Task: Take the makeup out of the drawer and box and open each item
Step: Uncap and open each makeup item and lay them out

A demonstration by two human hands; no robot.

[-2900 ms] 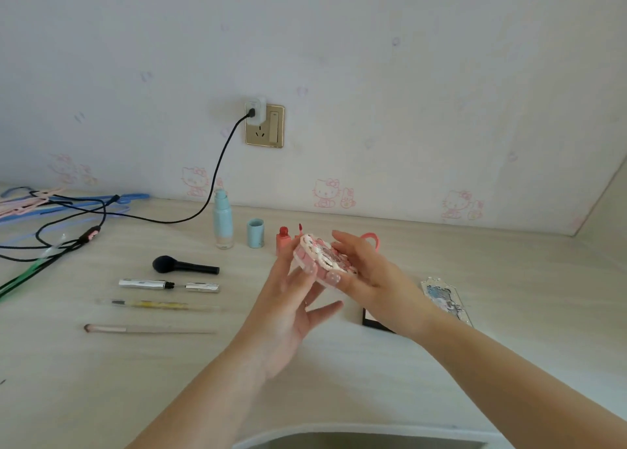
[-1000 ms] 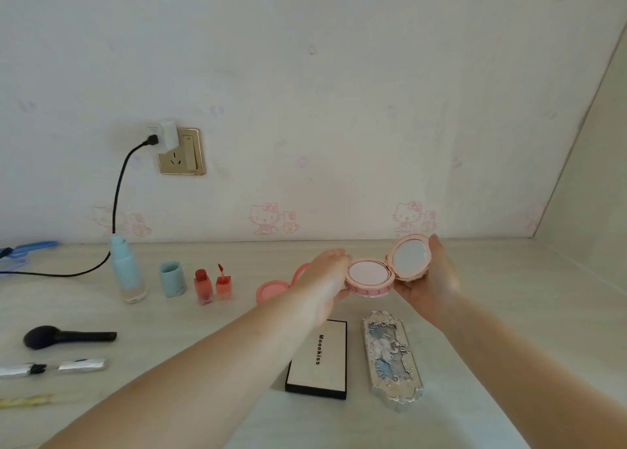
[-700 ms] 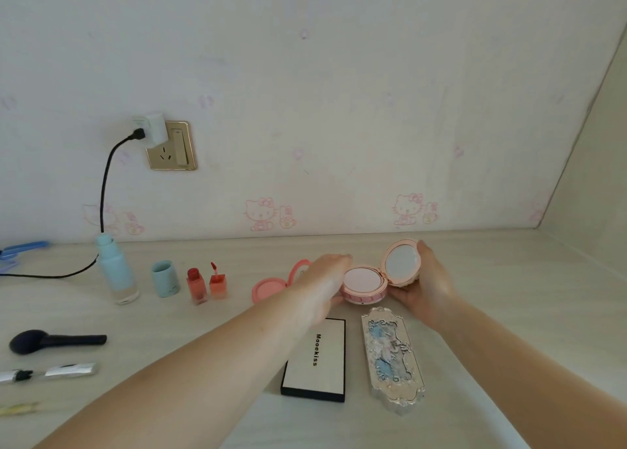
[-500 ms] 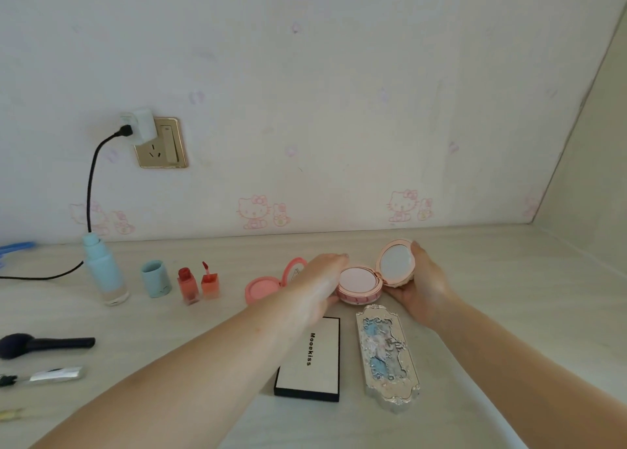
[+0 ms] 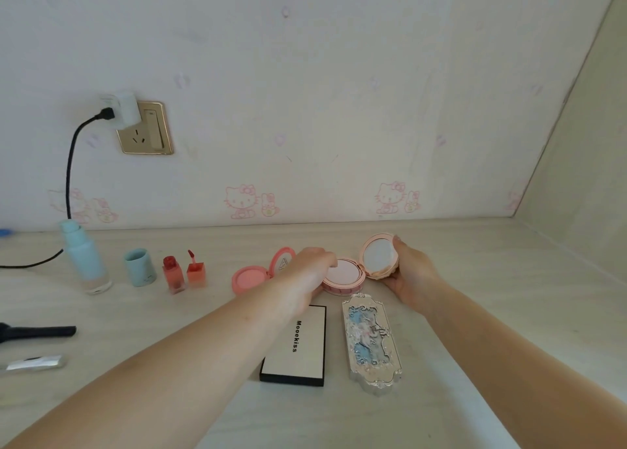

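Round pink compact [image 5: 344,275] open, base at or just above the worktop [image 5: 509,296], mirrored lid [image 5: 378,255] tilted up at the right. Left hand [image 5: 305,272] curled over the base's left edge, gripping it; right hand [image 5: 412,272] wrapped round the lid from the right, thumb on the upper rim. Just left of it, open blush compact [image 5: 252,277], lid raised. Directly in front, still closed: black-edged white palette marked "Mooekiss" [image 5: 298,343] and ornate embossed case [image 5: 371,340]. Further left: blue bottle [image 5: 84,262] with loose blue cap [image 5: 139,267], red lip-tint bottle [image 5: 173,275] with wand cap [image 5: 196,270] standing beside it.

Likely trouble from here: letting go with the lid leaning far back could tip the compact over its hinge, or let the lid fall shut. Little room either side, so a careless withdrawal of the left hand could knock the blush compact's raised lid. Reaching next for the palette with a low forearm might sweep the ornate case aside.
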